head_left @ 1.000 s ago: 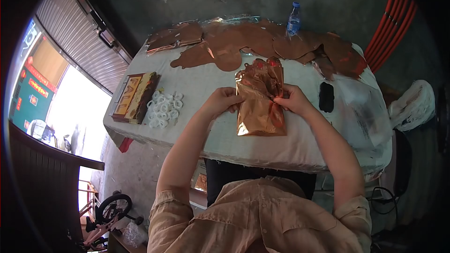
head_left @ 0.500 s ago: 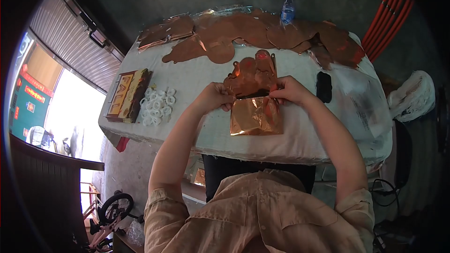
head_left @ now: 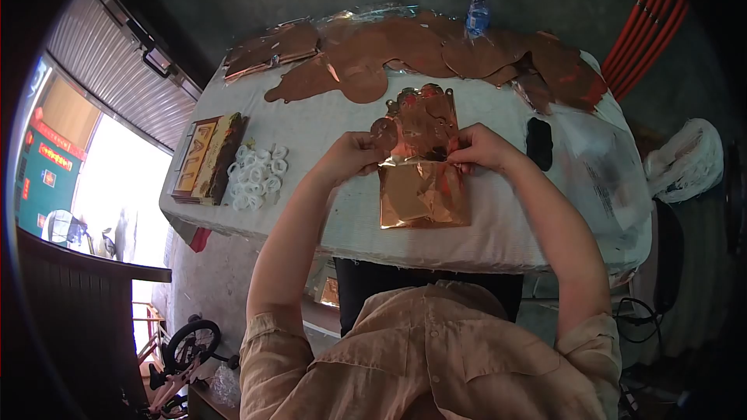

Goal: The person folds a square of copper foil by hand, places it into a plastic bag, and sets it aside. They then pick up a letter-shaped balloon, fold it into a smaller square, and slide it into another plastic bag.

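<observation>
Between my hands lies a flat, copper-coloured foil balloon point(head_left: 420, 126) with a curvy upper outline and small tabs. Its lower half is a smooth, shiny rectangle point(head_left: 425, 201), glossy like a clear bag, resting on the white-covered table. My left hand point(head_left: 352, 155) pinches the left edge at mid-height, thumb and fingers together. On the opposite edge, my right hand point(head_left: 480, 148) pinches at about the same height. A bright crease runs across the foil between the two hands.
Flat copper foil shapes point(head_left: 366, 50) cover the table's far side, near a water bottle point(head_left: 478, 12). At left are white rings point(head_left: 255, 175) and a box point(head_left: 206, 157). A black item point(head_left: 538, 144) and clear plastic point(head_left: 595, 171) lie at right.
The upper foil has tilted and now catches more light, and its top edge sits slightly lower. My left hand has shifted a little up and left; my right hand has barely moved.
</observation>
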Motion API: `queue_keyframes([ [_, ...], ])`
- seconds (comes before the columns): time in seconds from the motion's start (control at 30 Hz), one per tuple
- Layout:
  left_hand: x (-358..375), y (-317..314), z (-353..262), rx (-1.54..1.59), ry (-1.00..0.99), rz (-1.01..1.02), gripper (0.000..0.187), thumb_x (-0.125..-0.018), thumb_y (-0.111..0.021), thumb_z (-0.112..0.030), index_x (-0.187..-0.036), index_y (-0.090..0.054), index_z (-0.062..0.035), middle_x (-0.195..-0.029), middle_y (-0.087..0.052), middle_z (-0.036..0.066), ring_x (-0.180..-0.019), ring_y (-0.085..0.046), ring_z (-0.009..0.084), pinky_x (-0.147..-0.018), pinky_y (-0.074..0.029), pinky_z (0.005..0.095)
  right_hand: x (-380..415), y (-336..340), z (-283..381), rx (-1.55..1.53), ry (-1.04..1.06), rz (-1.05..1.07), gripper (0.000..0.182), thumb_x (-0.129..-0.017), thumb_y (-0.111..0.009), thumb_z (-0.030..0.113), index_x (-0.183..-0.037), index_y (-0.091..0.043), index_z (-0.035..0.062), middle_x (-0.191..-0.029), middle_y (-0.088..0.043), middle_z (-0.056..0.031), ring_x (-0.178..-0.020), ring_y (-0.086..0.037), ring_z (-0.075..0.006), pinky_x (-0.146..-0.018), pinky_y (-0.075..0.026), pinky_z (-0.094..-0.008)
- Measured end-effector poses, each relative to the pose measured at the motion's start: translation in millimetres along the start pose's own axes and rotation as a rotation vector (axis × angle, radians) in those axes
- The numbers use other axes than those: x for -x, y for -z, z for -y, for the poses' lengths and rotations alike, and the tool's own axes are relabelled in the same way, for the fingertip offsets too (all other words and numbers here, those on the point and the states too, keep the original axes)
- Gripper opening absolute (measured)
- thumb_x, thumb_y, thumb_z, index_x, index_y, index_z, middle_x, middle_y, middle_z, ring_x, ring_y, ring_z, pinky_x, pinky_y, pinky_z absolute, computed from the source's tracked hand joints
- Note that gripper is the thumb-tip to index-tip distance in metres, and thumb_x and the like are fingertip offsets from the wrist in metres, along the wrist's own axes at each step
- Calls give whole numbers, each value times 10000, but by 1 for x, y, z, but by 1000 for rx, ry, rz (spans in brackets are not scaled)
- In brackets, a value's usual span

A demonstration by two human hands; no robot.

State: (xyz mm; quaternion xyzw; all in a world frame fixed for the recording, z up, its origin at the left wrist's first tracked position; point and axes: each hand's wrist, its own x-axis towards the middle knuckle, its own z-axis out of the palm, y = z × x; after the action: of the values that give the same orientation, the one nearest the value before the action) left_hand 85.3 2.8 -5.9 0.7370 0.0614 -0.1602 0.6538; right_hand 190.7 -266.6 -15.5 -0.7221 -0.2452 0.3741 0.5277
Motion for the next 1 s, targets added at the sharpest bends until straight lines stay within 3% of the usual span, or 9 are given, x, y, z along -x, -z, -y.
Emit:
queue_keyframes([
  [0.3,2,-8,4,-117,-46,-91,48,-873,-646,-80,-842,-644,-42,-594,-551,-14,-490,-456,43,-436,-339,202,-4,1,5,-114,-62,11,98,-797,-668,70,-858,-626,6,-688,-632,-55,-500,-570,-100,-443,-453,-223],
  [0.4,5,-11,2,-168,-61,-109,51,-876,-642,-80,-850,-643,-37,-599,-558,-8,-499,-468,44,-441,-350,206,-4,0,7,-13,-87,-12,95,-797,-661,77,-863,-629,16,-727,-643,-66,-490,-568,-91,-419,-438,-210],
  [0.5,10,-17,-2,-257,-47,-146,53,-882,-626,-67,-850,-637,-26,-598,-559,-3,-499,-472,40,-444,-356,206,-3,-2,5,120,-89,0,119,-818,-642,62,-927,-630,17,-747,-647,-54,-570,-592,-108,-495,-457,-218],
  [0.57,11,-20,3,-248,-107,-197,57,-882,-611,-47,-847,-626,-4,-610,-565,3,-512,-486,44,-454,-379,216,-5,-8,-9,375,292,-166,167,-824,-638,66,-986,-635,24,-865,-669,-38,-703,-606,-116,-600,-469,-230],
  [0.7,18,-25,9,-436,-347,-254,53,-795,-641,-12,-843,-650,-31,-702,-615,51,-585,-575,121,-518,-465,280,0,-15,-22,355,350,-231,172,-792,-639,42,-963,-621,34,-907,-636,-11,-782,-589,-129,-672,-463,-250],
  [0.77,19,-24,14,-803,-722,-288,196,-705,-648,3,-892,-649,-55,-816,-624,67,-696,-621,208,-616,-508,332,15,-13,-13,830,575,-198,192,-723,-648,27,-906,-595,45,-878,-576,-34,-759,-601,-182,-653,-483,-291],
  [0.8,20,-24,17,-801,-721,-284,196,-705,-648,3,-892,-649,-55,-816,-624,67,-696,-621,208,-616,-508,332,20,-14,-8,828,570,-199,192,-723,-648,27,-906,-595,45,-878,-576,-34,-759,-601,-182,-653,-483,-291],
  [0.87,26,-26,13,-1150,-810,-249,272,-673,-646,6,-942,-629,-33,-885,-622,75,-799,-616,280,-661,-512,348,25,-19,-2,1079,724,-191,154,-749,-677,153,-796,-555,71,-801,-508,-78,-752,-606,-271,-660,-502,-352],
  [1.0,33,-32,4,-1278,-909,-273,352,-636,-655,-25,-986,-631,-43,-960,-626,85,-913,-605,269,-768,-515,345,19,-21,-15,1264,875,-261,121,-745,-641,153,-789,-545,93,-845,-516,-59,-773,-605,-230,-645,-513,-338],
])
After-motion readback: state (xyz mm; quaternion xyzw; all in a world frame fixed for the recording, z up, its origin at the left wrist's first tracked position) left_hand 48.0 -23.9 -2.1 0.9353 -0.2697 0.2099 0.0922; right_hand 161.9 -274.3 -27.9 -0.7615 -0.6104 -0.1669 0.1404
